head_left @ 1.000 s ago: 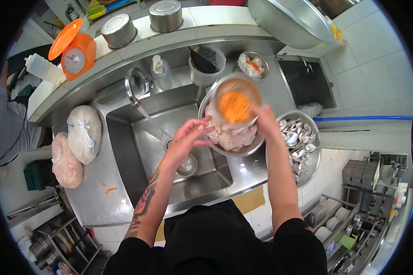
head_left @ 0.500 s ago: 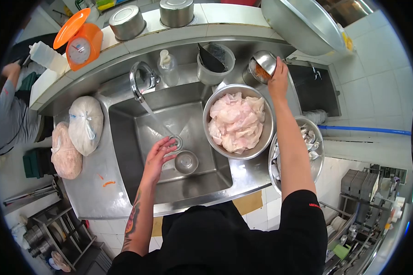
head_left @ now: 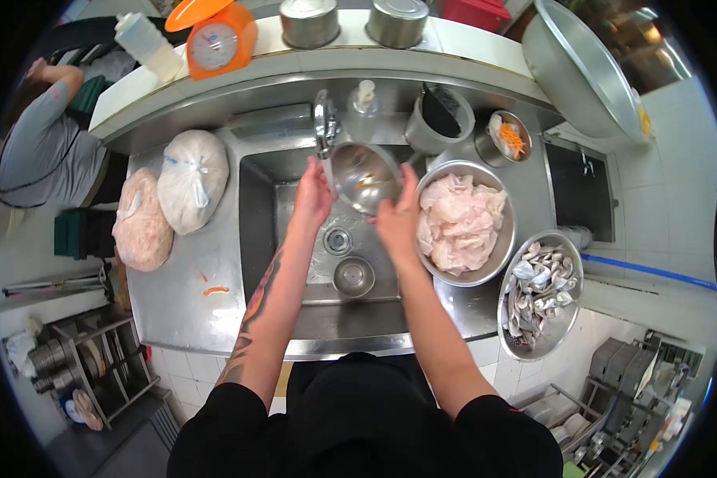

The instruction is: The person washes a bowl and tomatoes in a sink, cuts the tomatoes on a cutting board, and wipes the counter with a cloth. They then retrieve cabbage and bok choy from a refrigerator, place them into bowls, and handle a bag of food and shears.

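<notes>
A shiny metal bowl (head_left: 365, 177) is over the sink (head_left: 255, 239), tilted close under the faucet (head_left: 324, 123). My right hand (head_left: 397, 209) grips the bowl's right side, slightly blurred. Beside the bowl's left rim and the water stream is my left hand (head_left: 315, 193), fingers stretched out. A small metal bowl (head_left: 353, 276) sits on the sink floor near the drain (head_left: 338, 240). Right of the sink, a large metal bowl (head_left: 507, 239) holds pale, skin-like raw pieces (head_left: 462, 223). Behind it, a metal pot (head_left: 490, 151) contains orange shreds (head_left: 511, 140) and something whitish.
Two filled plastic bags (head_left: 193, 182) lie on the left counter. At the right edge stands a basin (head_left: 562, 334) of silvery fish pieces. A soap bottle (head_left: 364, 111) and a plastic tub (head_left: 462, 131) line the back. A person in grey (head_left: 52, 151) is at far left.
My right hand has brought the metal bowl from over the pot of orange shreds to the faucet. My left hand has moved up from the drain toward the water stream. The view has shifted.
</notes>
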Demonstrator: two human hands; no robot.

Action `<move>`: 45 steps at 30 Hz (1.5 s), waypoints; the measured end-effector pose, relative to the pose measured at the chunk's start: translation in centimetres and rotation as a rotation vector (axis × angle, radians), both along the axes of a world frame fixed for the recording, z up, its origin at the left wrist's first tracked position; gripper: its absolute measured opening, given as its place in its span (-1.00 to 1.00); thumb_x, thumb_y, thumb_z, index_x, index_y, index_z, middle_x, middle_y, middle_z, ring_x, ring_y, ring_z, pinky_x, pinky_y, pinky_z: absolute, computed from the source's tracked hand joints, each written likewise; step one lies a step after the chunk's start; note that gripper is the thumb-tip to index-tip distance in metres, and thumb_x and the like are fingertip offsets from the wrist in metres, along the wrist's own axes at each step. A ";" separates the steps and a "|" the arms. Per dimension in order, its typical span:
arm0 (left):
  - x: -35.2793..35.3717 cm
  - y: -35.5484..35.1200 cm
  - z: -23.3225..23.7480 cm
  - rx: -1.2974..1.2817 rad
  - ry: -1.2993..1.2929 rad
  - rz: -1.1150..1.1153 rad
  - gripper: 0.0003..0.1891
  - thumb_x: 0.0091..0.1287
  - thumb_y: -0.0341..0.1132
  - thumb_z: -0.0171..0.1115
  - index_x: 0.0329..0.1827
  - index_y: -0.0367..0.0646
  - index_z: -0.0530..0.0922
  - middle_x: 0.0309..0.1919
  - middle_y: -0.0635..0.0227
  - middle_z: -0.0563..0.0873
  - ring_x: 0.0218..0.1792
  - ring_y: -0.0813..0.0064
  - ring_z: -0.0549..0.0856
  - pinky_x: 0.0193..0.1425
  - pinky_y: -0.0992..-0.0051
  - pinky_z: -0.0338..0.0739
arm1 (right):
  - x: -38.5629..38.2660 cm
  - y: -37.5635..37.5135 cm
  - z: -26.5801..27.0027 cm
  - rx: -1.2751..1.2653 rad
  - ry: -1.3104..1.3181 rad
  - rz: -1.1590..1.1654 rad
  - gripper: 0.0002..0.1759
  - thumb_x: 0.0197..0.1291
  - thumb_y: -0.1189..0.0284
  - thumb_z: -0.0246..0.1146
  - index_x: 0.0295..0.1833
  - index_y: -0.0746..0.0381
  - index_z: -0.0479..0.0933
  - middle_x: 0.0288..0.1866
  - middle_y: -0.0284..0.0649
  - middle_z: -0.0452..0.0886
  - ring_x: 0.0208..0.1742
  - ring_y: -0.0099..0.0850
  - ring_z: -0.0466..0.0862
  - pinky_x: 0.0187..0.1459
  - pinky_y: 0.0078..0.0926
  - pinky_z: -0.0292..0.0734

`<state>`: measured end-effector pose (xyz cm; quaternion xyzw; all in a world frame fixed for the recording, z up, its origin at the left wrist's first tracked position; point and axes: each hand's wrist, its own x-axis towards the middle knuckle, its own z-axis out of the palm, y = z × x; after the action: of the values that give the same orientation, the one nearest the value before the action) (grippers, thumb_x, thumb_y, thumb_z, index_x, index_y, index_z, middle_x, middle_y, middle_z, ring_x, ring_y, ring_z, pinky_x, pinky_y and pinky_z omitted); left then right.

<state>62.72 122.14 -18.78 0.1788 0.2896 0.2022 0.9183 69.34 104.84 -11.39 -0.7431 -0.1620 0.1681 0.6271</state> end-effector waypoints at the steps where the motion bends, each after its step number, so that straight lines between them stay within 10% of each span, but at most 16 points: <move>1: -1.2 -0.6 -0.5 0.005 0.004 0.015 -0.57 0.60 -0.22 0.16 0.41 -0.25 0.43 0.23 0.12 0.65 0.24 0.25 0.64 0.32 0.27 0.58 | -1.1 1.7 -3.8 0.075 0.126 0.015 -0.24 0.23 0.71 0.00 0.58 0.20 0.11 0.53 0.11 0.24 0.06 -0.11 0.72 -0.39 -0.41 0.83; 4: -5.3 -4.5 -1.8 0.205 0.298 0.076 -0.58 0.47 -0.35 0.21 0.34 -0.29 0.45 0.10 0.09 0.70 -0.02 0.28 0.75 0.02 0.29 0.69 | -3.4 5.3 -10.6 0.235 1.049 0.004 -0.68 0.30 0.58 0.14 0.16 0.36 0.45 -0.25 -0.05 0.68 -0.42 -0.33 0.74 -0.55 -0.41 0.69; 7: -7.4 -3.9 -8.3 0.512 0.477 -0.019 -0.49 0.26 -0.55 0.10 0.34 -0.29 0.46 0.04 0.04 0.72 -0.07 0.28 0.78 -0.08 0.22 0.70 | -4.5 4.9 -15.5 -0.275 0.738 0.160 -0.70 0.32 0.41 0.27 0.06 0.39 0.53 -0.48 -0.15 0.65 -0.60 -0.36 0.67 -0.64 -0.44 0.56; 11: -6.8 -2.5 -11.5 0.901 0.711 -0.306 -0.46 0.22 -0.54 0.08 0.33 -0.43 0.39 -0.02 -0.05 0.71 -0.15 0.08 0.80 -0.26 0.26 0.84 | -4.6 3.7 -18.1 -0.445 0.451 -0.237 -0.51 0.20 0.28 0.44 0.13 0.38 0.57 -0.19 0.11 0.74 -0.27 -0.03 0.79 -0.34 -0.06 0.68; 13: -5.8 -0.9 -7.4 0.687 0.690 -0.274 -0.45 0.21 -0.53 0.05 0.33 -0.45 0.38 -0.01 -0.07 0.70 -0.16 0.02 0.81 -0.34 0.26 0.84 | -6.9 3.2 -15.0 -0.581 -0.672 -0.222 -0.49 0.20 0.25 0.45 0.15 0.35 0.58 -0.16 0.14 0.75 -0.13 0.08 0.77 0.06 0.08 0.60; 17: -5.1 3.6 -6.4 0.409 0.631 -1.000 -0.59 0.37 -0.30 0.03 0.16 -0.39 0.57 -0.09 -0.04 0.73 -0.21 0.14 0.81 -0.33 0.21 0.82 | -4.1 -0.4 -14.9 -0.572 -0.438 0.310 -0.59 0.37 0.25 0.29 0.16 0.33 0.57 0.01 0.01 0.71 0.01 -0.05 0.73 0.13 -0.08 0.61; 19: -3.4 2.6 -10.1 0.682 0.760 -1.004 -0.32 0.52 0.20 0.00 0.16 -0.37 0.62 -0.09 0.05 0.77 -0.24 0.18 0.80 -0.28 0.25 0.75 | -3.7 -1.6 -15.6 -0.524 -0.248 0.699 -0.63 0.48 0.25 0.19 0.18 0.31 0.56 0.13 -0.08 0.68 0.11 -0.14 0.70 0.17 -0.18 0.61; 21: -2.0 -1.7 -8.6 1.144 0.766 -0.607 -0.36 0.54 0.20 0.00 0.24 -0.25 0.60 0.08 -0.07 0.72 0.07 -0.02 0.72 0.16 0.20 0.60 | -3.2 0.9 -17.6 -0.312 0.400 0.239 -0.76 0.46 0.41 0.18 0.13 0.25 0.60 0.25 -0.14 0.63 0.22 -0.17 0.63 0.21 -0.07 0.57; 23: -3.0 -6.0 -5.9 1.492 0.728 -0.186 -0.50 0.51 0.03 0.16 0.27 -0.20 0.60 0.24 -0.13 0.62 0.30 -0.10 0.57 0.40 0.15 0.43 | -4.8 2.1 -17.0 -0.257 0.453 0.268 -0.78 0.47 0.41 0.17 0.10 0.25 0.60 0.18 -0.18 0.64 0.14 -0.21 0.64 0.14 -0.10 0.57; 26: -6.9 -7.1 -7.5 1.314 0.511 -0.057 -0.55 0.43 -0.17 0.30 0.29 -0.24 0.59 0.38 -0.10 0.52 0.42 -0.07 0.48 0.49 0.13 0.36 | -7.1 1.1 -13.6 -0.111 0.578 0.175 -0.83 0.50 0.42 0.16 0.01 0.24 0.61 -0.06 -0.30 0.67 -0.09 -0.33 0.66 -0.05 -0.17 0.57; 28: -15.7 -4.9 -4.8 1.690 0.679 -0.104 -0.52 0.39 -0.25 0.33 0.32 -0.25 0.56 0.40 -0.09 0.51 0.44 -0.10 0.46 0.54 0.09 0.31 | -7.1 -0.5 -12.1 -0.017 0.638 0.092 -0.84 0.52 0.42 0.14 -0.05 0.24 0.61 -0.21 -0.37 0.69 -0.24 -0.40 0.68 -0.18 -0.22 0.57; 33: -34.1 1.9 0.5 1.754 1.112 -0.285 -0.11 0.08 -0.38 0.54 0.56 -0.07 0.37 0.55 -0.06 0.28 0.46 -0.12 0.37 0.53 0.05 0.29 | -9.3 -8.9 -13.6 -0.662 -0.220 0.841 -0.85 0.35 0.44 0.28 -0.07 0.27 0.65 -0.22 -0.08 0.76 -0.18 -0.03 0.75 -0.16 -0.08 0.59; 37: -38.5 5.5 1.2 1.716 1.128 -0.331 -0.14 -0.01 -0.45 0.59 0.48 -0.10 0.47 0.48 0.02 0.35 0.32 -0.01 0.47 0.43 0.16 0.40 | -12.4 -9.2 -18.3 -0.763 -0.379 0.843 -0.79 0.27 0.42 0.32 -0.03 0.27 0.66 -0.13 0.02 0.74 -0.10 0.04 0.74 -0.06 -0.11 0.63; 39: -38.0 6.7 1.0 1.765 1.136 -0.361 -0.22 0.00 -0.47 0.58 0.41 -0.13 0.54 0.40 0.06 0.44 0.23 0.08 0.56 0.34 0.24 0.50 | -15.0 -6.3 -20.4 -0.358 -0.606 0.629 -0.66 0.28 0.35 0.34 0.11 0.27 0.64 -0.04 0.03 0.74 -0.07 0.04 0.74 0.01 -0.15 0.66; 42: -36.2 5.7 -2.1 1.499 0.979 -0.076 -0.67 0.21 -0.55 0.43 0.06 -0.19 0.72 -0.02 0.24 0.66 -0.22 0.41 0.70 -0.15 0.51 0.64 | -19.8 1.5 -19.2 -0.280 0.351 0.705 -0.52 0.45 0.19 0.26 0.30 0.29 0.55 0.10 -0.05 0.71 0.00 -0.13 0.75 -0.01 -0.16 0.68; 45: -33.5 2.7 -3.9 1.495 1.111 0.061 -0.74 0.27 -0.53 0.39 0.02 -0.20 0.73 -0.13 0.23 0.69 -0.24 0.38 0.71 -0.14 0.48 0.63 | -23.9 8.3 -16.1 -0.102 1.098 0.522 -0.45 0.62 0.00 -0.01 0.27 0.25 0.55 0.05 -0.17 0.70 0.09 -0.35 0.70 0.03 -0.20 0.70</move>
<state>29.27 124.86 -22.67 0.7871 0.4867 0.2457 0.2886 45.42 113.10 -27.52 -0.5128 0.0166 0.6823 0.5208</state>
